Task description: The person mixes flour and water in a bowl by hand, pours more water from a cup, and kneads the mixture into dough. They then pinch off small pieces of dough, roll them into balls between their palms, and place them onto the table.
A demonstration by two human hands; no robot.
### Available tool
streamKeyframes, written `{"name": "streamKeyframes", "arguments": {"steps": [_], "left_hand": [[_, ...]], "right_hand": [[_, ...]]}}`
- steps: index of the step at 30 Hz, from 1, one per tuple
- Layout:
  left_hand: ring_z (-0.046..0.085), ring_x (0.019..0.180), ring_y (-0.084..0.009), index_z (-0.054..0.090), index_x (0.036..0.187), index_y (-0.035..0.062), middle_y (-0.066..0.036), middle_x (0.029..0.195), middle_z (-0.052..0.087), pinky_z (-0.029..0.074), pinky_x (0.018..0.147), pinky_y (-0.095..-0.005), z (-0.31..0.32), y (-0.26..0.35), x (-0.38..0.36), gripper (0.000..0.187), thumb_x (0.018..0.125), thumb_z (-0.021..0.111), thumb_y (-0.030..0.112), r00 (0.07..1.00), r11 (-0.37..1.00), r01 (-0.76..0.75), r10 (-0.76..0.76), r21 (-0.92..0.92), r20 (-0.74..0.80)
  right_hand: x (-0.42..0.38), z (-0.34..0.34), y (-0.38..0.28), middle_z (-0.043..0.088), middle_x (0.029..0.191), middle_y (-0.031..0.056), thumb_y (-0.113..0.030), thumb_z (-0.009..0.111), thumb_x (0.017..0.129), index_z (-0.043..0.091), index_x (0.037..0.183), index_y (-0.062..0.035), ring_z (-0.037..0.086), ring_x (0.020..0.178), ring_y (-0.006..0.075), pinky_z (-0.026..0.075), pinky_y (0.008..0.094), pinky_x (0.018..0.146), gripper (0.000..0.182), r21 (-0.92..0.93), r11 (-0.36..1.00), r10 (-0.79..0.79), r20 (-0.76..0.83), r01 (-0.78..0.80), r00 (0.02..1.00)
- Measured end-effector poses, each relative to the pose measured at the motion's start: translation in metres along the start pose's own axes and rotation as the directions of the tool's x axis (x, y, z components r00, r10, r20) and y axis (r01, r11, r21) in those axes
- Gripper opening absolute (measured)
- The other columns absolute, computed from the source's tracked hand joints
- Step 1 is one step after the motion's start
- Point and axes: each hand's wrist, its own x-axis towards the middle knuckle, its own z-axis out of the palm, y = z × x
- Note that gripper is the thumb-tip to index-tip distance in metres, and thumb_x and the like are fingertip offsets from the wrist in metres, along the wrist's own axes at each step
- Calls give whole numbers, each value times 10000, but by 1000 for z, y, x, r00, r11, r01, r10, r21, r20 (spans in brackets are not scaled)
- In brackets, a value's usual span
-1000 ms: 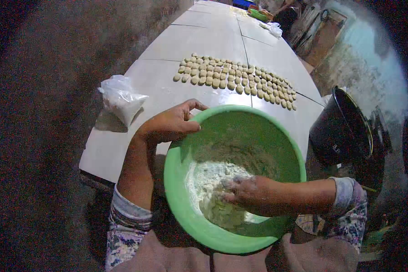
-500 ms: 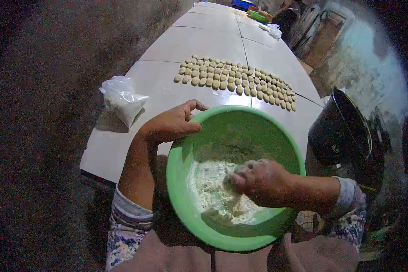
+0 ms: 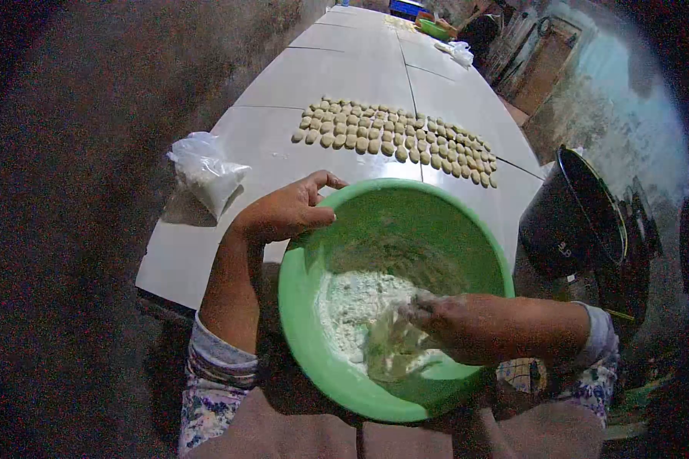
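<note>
Head view shows the left hand (image 3: 283, 210) clamped on the rim of the green bowl (image 3: 306, 321) in the lap, the right hand (image 3: 452, 325) with fingers spread loosely in the flour (image 3: 352, 306); best fold from the edges, bowl steady.

From your green bowl (image 3: 306, 321), the bare white table (image 3: 337, 73) lies open at 12 o'clock until the rows of dough pieces (image 3: 394, 139) bar it from side to side. At 10 o'clock the plastic bag (image 3: 205, 174) sits near your left hand (image 3: 283, 212), with a clear strip of table between them. At 2 o'clock the black pot (image 3: 570, 218) stands close to the bowl's rim, leaving only a narrow gap.
</note>
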Motion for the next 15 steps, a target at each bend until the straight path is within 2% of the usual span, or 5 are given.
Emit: {"name": "streamKeyframes", "arguments": {"steps": [2, 6, 7, 10, 15], "left_hand": [[550, 635, -90, 395, 1235, 43, -46, 806, 596, 454, 559, -236, -4, -6, 5, 492, 774, 564, 66, 1000, 999, 10, -9, 36, -9], [559, 632, -91, 409, 1229, 33, -55, 804, 605, 460, 552, -241, -2, -10, 5, 488, 767, 560, 65, 999, 999, -41, 42, 28, -18], [559, 630, -88, 408, 1229, 29, -58, 805, 610, 458, 550, -239, -2, -10, 5, 492, 761, 558, 64, 999, 999, -37, 37, -14, -6], [560, 625, -79, 402, 1226, 21, -60, 809, 625, 454, 546, -226, 1, -5, 3, 499, 752, 549, 63, 1000, 999, -2, 3, 39, -20], [544, 603, -81, 398, 1223, 19, -52, 788, 615, 433, 528, -215, 0, -8, 5, 492, 752, 532, 70, 999, 998, -36, 37, 42, -18]], "right_hand": [[-6, 0, 8, 542, 963, 221, -82, 508, 804, 444, 1125, 10, 614, 820, 375, 521, 460, 677, 340, 71, 997, -56, 252, 39, 966], [11, 2, 12, 548, 1009, 238, -45, 467, 820, 439, 1172, 22, 612, 806, 391, 523, 460, 690, 360, -124, 950, -294, -46, 287, 955], [20, 20, 17, 552, 1006, 235, -69, 448, 842, 466, 1139, 25, 601, 847, 401, 518, 467, 717, 313, 35, 982, -191, 160, 187, 968], [40, 42, 8, 497, 1092, 211, -64, 468, 832, 515, 1124, -39, 557, 973, 366, 498, 438, 802, 297, 13, 983, -183, 174, 183, 968], [39, 15, 4, 565, 977, 208, -125, 470, 837, 496, 976, -4, 601, 880, 374, 505, 481, 713, 186, -186, 964, -209, -84, 191, 974]]}}
